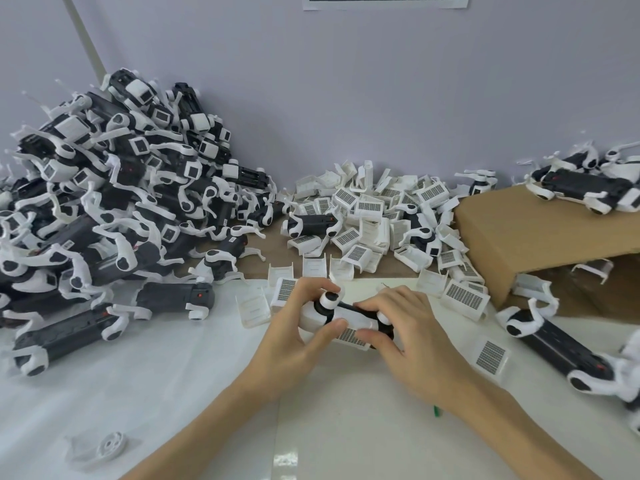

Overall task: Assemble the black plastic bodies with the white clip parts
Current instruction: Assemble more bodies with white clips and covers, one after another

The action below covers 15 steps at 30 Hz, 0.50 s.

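Together, both hands [349,336] grip one black body [346,308] — white clip [351,336] underneath.

Centre: I saw my left hand [294,336] and right hand [412,336] together on one body [341,315] with a clip part [351,336] against its near side, above the table [173,393].
Left: a tall pile of bodies [114,199] lay against the wall [346,98].
Behind my hands: a heap of clip parts [374,216] lay.
Right: a cardboard box [526,237] carried a body [585,188]; another body [554,344] lay before it.
Near left: a small round part [110,445] lay alone.
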### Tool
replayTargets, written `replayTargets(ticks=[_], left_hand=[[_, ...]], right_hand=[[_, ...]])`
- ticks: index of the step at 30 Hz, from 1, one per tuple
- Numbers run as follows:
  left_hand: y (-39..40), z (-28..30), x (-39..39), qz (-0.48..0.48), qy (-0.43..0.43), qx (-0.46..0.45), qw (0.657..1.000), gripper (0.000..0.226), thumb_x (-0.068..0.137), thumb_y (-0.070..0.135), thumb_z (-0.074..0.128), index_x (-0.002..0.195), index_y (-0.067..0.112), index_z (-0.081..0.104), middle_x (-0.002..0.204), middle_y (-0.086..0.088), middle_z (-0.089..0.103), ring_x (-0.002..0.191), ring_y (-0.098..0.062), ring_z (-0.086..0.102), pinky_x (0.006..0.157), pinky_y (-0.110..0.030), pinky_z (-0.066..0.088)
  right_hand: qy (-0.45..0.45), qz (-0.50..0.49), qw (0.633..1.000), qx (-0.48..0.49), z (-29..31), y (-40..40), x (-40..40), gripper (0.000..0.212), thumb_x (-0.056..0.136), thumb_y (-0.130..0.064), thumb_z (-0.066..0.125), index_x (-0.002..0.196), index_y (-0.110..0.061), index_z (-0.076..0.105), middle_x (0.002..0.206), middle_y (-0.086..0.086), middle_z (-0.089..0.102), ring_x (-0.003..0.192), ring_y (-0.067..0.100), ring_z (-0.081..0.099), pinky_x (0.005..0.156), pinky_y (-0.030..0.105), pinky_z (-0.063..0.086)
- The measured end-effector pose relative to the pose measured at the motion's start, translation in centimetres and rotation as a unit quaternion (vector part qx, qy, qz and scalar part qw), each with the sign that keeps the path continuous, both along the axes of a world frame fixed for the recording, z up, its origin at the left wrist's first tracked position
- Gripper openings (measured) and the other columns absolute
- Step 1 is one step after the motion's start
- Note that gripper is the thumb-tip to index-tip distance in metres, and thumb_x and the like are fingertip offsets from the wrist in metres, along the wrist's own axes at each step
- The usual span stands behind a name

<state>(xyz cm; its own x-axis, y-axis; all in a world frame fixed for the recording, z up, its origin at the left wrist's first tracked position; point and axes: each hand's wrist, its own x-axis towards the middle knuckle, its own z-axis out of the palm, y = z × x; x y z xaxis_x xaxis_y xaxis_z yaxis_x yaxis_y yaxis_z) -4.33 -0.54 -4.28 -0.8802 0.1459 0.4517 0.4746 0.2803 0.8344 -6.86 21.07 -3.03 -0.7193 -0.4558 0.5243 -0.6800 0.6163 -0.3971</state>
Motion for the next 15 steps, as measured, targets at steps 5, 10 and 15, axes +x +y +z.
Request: replayTargets(ticks=[5,10,15], left_hand=[[0.2,0.2,0.2,0.018,-0.013,0.013,1.000,0.035,0.099,0.028,0.070,0.132,0.025,0.058,0.117,0.015,0.066,0.118,-0.014,0.063,0.096,-0.018,0.044],[0.3,0.8,0.8,0.057,-0.001,0.036,0.998,0.050,0.096,0.046,0.069,0.142,0.033,0.053,0.126,0.013,0.064,0.118,-0.008,0.061,0.097,-0.013,0.044],[0.8,0.7,1.0,-0.007,0.079,-0.091,0.993,0.051,0.090,0.037,0.085,0.136,0.028,0.065,0.145,0.001,0.046,0.148,-0.021,0.042,0.112,-0.015,0.034]], right_hand=[[-0.019,0.010,1.000,-0.009,0.2,0.0,0.2,0.024,0.103,-0.037,0.060,0.116,-0.020,0.069,0.106,-0.017,0.064,0.105,0.007,0.054,0.100,0.027,0.035],[-0.198,0.033,0.958,-0.203,0.9,-0.4,0.9,0.015,0.105,-0.040,0.055,0.119,-0.036,0.061,0.080,-0.016,0.065,0.075,0.003,0.062,0.069,0.012,0.045],[-0.352,0.014,0.885,-0.305,1.6,-0.1,0.1,0.030,0.108,-0.034,0.052,0.095,-0.021,0.075,0.090,0.010,0.075,0.081,0.022,0.069,0.083,0.042,0.050]])
